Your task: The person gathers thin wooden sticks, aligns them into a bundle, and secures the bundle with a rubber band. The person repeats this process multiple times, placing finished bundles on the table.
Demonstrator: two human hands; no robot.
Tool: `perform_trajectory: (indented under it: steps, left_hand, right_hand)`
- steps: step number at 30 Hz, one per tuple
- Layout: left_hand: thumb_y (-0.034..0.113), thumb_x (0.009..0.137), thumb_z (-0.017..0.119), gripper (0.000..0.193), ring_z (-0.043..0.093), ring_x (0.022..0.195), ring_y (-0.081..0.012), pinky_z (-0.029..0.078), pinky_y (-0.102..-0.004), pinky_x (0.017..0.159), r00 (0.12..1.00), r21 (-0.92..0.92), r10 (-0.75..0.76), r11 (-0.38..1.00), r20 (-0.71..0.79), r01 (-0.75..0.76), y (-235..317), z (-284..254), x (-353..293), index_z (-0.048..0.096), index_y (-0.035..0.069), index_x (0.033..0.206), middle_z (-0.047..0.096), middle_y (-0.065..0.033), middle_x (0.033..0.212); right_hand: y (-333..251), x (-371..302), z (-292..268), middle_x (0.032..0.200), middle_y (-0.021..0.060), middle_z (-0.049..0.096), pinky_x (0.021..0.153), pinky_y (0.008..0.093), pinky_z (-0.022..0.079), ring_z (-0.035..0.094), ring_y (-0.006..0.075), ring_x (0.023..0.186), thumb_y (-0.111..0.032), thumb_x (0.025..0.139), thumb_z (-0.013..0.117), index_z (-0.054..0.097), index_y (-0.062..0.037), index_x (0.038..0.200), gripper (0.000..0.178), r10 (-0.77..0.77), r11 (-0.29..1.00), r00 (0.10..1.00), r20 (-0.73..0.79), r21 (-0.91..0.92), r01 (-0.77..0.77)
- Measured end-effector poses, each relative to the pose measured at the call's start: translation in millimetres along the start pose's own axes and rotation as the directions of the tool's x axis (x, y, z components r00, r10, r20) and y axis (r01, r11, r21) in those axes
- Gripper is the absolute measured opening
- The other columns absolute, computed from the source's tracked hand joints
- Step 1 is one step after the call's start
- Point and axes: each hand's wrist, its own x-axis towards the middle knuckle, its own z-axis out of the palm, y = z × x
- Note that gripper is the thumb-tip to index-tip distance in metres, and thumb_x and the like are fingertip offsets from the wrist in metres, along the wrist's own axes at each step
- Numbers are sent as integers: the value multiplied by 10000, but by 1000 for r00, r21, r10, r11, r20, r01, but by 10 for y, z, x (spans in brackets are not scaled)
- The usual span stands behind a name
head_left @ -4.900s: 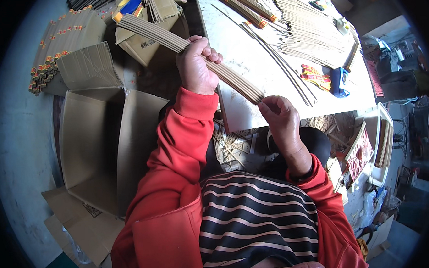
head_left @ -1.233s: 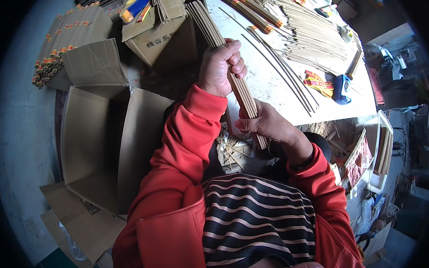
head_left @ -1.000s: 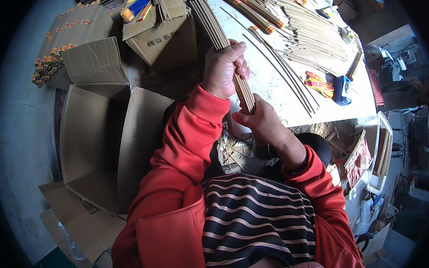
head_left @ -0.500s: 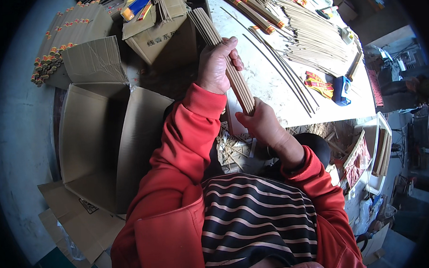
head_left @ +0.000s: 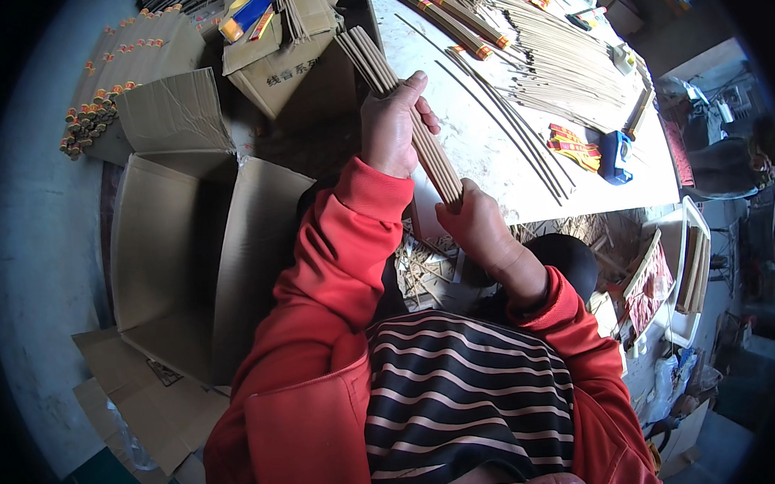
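A bundle of tan incense sticks (head_left: 436, 160) slants across the near left corner of the white table (head_left: 488, 164). My left hand (head_left: 393, 125) wraps round its upper half, thumb laid over the sticks. Lower down, my right hand (head_left: 478, 225) grips the bundle's near end, which is partly hidden by the fingers. Right of the bundle, several long dark sticks (head_left: 512, 120) lie on the table. Beyond them is a wide spread of loose thin incense sticks (head_left: 562, 70). Banded bundles (head_left: 451, 19) with red and yellow labels rest at the table's far left.
An open cardboard box (head_left: 171, 243) stands at my left. Behind it are stacked labelled bundles (head_left: 138, 71) and a closed carton (head_left: 298, 68) bearing a tape dispenser (head_left: 243, 13). A blue tape dispenser (head_left: 616, 157) and red-yellow labels (head_left: 574, 146) lie at the table's right. Broken sticks (head_left: 419, 271) litter the floor.
The bundle and both hands stay in nearly the same place, with only a slight shift. The whole view has moved a little. Both hands keep their hold.
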Motion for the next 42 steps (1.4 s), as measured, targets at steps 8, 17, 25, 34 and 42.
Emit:
perform_trajectory:
  steps: [8, 17, 25, 34, 42]
  left_hand:
    - [154, 805, 625, 164, 403, 442, -104, 363, -263, 442, 992, -104, -52, 993, 112, 63, 70, 102, -437, 481, 122, 733, 403, 22, 535]
    - [181, 823, 613, 172, 417, 428, -100, 360, -263, 409, 935, -80, -111, 986, 336, 146, 257, 230, -727, 477, 129, 733, 410, 29, 525]
    - [93, 799, 601, 102, 471, 490, -120, 394, -266, 486, 977, -52, 50, 998, 210, -40, 379, 332, -848, 509, 135, 795, 469, 16, 573]
    - [222, 874, 544, 166, 422, 482, -95, 373, -249, 481, 788, -129, -2, 986, 616, 103, 608, 285, -681, 520, 99, 764, 457, 37, 558]
    - [105, 789, 607, 112, 499, 436, -162, 425, -279, 471, 939, 62, 264, 957, 220, -284, 447, 505, -855, 526, 31, 769, 502, -71, 518]
  right_hand:
    - [10, -329, -114, 606, 171, 562, 538, 356, 454, 583, 255, 564, -185, 748, 656, 475, 23, 798, 281, -28, 977, 988, 151, 212, -4]
    - [-163, -636, -302, 569, 4, 469, 388, 224, 363, 438, 72, 429, -87, 795, 640, 450, -27, 815, 200, -128, 657, 865, 484, 695, -292]
    - [-83, -770, -220, 565, -7, 449, 379, 217, 350, 413, 61, 420, -97, 814, 611, 441, -37, 810, 181, -174, 838, 964, 202, 544, 38]
    - [-85, -886, -421, 570, -14, 462, 348, 203, 342, 405, 53, 379, -62, 809, 613, 448, -46, 839, 168, -270, 631, 801, 534, 727, -271]
    - [-23, -847, -276, 610, 170, 549, 537, 379, 452, 556, 282, 530, -137, 779, 626, 469, 37, 886, 257, -245, 914, 969, 13, 337, 227]
